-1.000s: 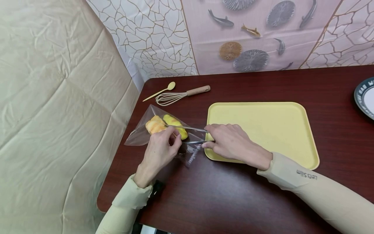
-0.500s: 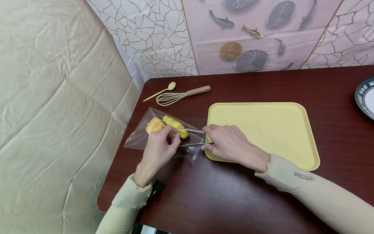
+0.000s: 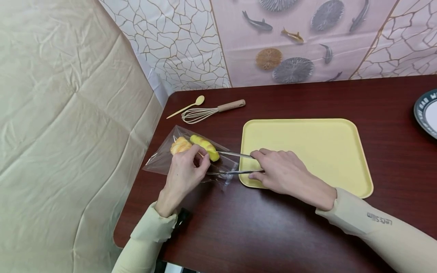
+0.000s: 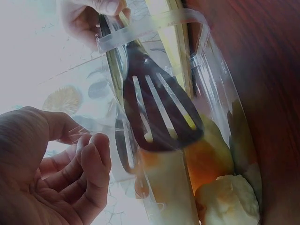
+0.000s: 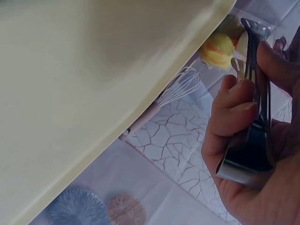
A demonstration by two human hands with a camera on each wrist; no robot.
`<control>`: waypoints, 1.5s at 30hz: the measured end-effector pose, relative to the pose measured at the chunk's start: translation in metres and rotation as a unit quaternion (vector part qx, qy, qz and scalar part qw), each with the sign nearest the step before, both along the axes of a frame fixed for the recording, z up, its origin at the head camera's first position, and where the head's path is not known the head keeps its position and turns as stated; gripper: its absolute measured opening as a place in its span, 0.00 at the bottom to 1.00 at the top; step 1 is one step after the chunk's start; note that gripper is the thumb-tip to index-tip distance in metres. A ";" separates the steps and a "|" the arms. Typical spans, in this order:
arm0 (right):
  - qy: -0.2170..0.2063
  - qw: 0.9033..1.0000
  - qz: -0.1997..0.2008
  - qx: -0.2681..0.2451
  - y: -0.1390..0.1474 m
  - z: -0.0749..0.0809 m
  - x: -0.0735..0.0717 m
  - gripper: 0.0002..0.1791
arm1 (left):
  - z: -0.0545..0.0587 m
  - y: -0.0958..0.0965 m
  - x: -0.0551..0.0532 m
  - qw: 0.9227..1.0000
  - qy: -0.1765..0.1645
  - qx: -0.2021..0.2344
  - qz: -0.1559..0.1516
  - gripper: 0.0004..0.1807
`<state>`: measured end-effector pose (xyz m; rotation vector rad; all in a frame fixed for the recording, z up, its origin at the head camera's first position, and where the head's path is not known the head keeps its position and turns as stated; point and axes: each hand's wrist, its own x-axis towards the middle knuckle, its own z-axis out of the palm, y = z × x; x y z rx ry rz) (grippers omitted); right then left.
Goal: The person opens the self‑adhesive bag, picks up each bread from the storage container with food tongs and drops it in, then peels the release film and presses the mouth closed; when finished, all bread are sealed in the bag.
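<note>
My left hand (image 3: pixel 186 165) pinches the edge of a clear plastic bag (image 3: pixel 160 159) between thumb and fingers. Inside the bag lie a yellow bread roll (image 3: pixel 205 145) and an orange-tan one (image 3: pixel 179 145), the latter partly hidden behind the left hand. Metal tongs (image 3: pixel 235 154) are gripped in my right hand (image 3: pixel 286 170), over the tray's left edge. Their slotted heads reach through the bag's mouth, spread apart. In the left wrist view a dark slotted head (image 4: pixel 138 63) overlaps the bread without holding any of it.
A yellow tray (image 3: pixel 327 151) lies right of the bag. Behind the bag are a whisk (image 3: pixel 230 106) with a wooden handle and a yellow spoon (image 3: pixel 199 100). A dark-rimmed plate (image 3: pixel 420 110) stands at the far right of the brown table (image 3: pixel 239 231).
My right hand has moved right over the tray, drawing the tongs partway back from the bag. The bag's far corner has sunk slightly; the left hand keeps its pinch almost in place.
</note>
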<state>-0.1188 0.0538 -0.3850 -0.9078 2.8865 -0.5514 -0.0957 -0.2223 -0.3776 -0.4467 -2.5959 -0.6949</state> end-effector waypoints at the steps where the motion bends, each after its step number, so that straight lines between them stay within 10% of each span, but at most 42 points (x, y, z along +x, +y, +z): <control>1: 0.002 1.000 -0.003 -0.003 0.003 0.000 0.001 0.22 | 0.000 0.000 0.000 1.000 -0.001 0.000 0.002 0.04; 33: 0.005 0.984 -0.174 -0.029 0.148 -0.016 0.082 0.23 | -0.005 0.000 -0.003 1.000 -0.022 0.009 0.008 0.05; 45: 0.077 0.940 -0.263 -0.202 0.189 -0.039 0.101 0.22 | -0.007 -0.002 -0.002 0.999 -0.030 0.018 0.009 0.05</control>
